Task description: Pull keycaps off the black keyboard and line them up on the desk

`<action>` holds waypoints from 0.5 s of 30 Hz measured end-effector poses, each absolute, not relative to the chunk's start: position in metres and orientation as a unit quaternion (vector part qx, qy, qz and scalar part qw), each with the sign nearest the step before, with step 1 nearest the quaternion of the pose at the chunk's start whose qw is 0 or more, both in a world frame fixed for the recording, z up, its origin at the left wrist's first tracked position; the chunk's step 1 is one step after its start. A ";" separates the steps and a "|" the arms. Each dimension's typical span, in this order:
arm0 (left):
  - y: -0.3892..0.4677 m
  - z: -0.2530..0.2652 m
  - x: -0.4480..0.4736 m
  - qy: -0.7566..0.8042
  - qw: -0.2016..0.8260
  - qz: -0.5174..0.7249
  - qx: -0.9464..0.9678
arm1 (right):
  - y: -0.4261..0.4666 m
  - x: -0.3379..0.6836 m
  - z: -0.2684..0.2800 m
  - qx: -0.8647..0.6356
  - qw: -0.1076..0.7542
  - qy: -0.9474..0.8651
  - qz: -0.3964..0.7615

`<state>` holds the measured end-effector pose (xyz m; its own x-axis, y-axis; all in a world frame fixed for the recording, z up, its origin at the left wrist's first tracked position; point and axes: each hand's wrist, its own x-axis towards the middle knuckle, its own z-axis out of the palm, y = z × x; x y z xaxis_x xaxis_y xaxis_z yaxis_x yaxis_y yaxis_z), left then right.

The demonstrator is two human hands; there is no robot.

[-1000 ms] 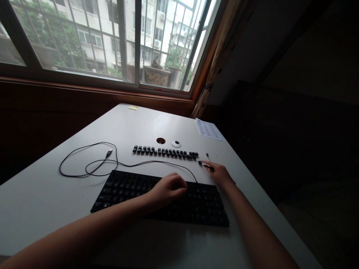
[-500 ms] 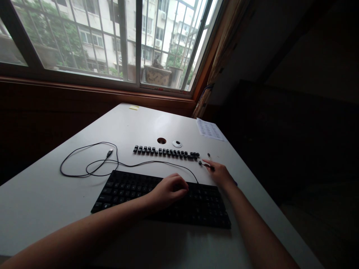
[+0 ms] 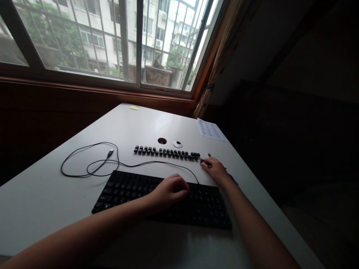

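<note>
A black keyboard [image 3: 123,186] lies at a slant on the white table. My left hand [image 3: 171,188] rests over its upper middle with the fingers curled down; their tips, and anything between them, are hidden. Beyond the keyboard, two rows of loose black keycaps [image 3: 168,152] are lined up. At their right end my right hand [image 3: 215,169] is closed around a small, dark, slender object [image 3: 206,162], too small to identify. Just past that hand lies another small dark piece [image 3: 209,155]. A dark, bluish item [image 3: 231,177] shows partly behind my right wrist.
The keyboard's black cable [image 3: 102,175] loops across the table's left side to a USB plug [image 3: 110,153]. Behind the keycaps are a round hole [image 3: 162,141] and a white ring-shaped cover [image 3: 177,144]. Printed paper [image 3: 211,130] and a yellow note [image 3: 134,107] lie farther back.
My right hand's fingers, stretched toward the right end of the keycap rows before, have drawn in around the dark object there. My left hand stays on the keyboard.
</note>
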<state>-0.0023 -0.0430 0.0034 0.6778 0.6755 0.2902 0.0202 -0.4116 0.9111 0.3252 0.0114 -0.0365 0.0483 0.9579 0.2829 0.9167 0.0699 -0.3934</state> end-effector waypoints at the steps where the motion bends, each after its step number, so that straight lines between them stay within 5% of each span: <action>1: -0.043 0.003 -0.002 0.227 0.493 0.331 0.772 | 0.012 0.325 -0.035 -0.683 0.245 -0.687 0.036; 15: -0.044 0.004 -0.002 0.227 0.489 0.331 0.774 | 0.019 0.321 -0.030 -0.687 0.228 -0.690 0.026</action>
<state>-0.0020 -0.0438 0.0040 0.6778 0.6757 0.2899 0.0289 -0.4184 0.9078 0.3214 0.0186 -0.0303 0.0466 0.9594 0.2781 0.9354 0.0558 -0.3492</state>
